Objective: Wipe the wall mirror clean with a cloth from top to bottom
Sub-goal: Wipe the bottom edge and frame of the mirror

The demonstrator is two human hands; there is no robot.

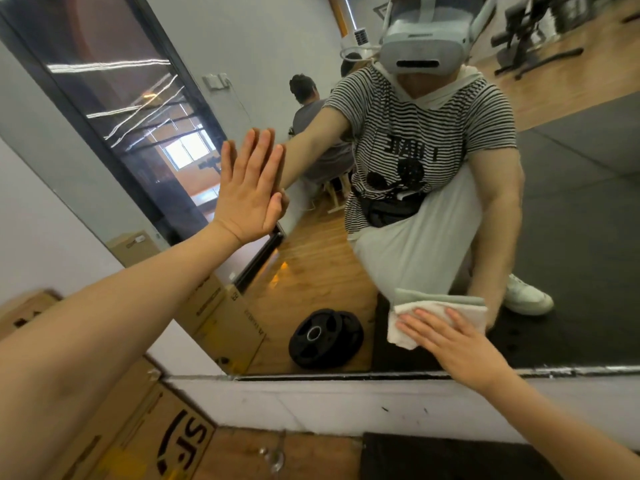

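The wall mirror [571, 237] fills most of the view, its lower edge just above a white strip of wall. My left hand [247, 192] lies flat against the glass at mid-height, fingers straight and together. Low on the mirror, near its bottom edge, my right hand [453, 341] presses a folded white cloth [429, 315] to the glass with spread, straight fingers. The mirror shows my crouching reflection in a striped shirt and a headset.
Cardboard boxes [145, 438] stand against the wall at lower left. A black mat [450, 459] lies on the wooden floor below the mirror. Reflected in the glass are black weight plates [325, 337], a seated person and gym equipment.
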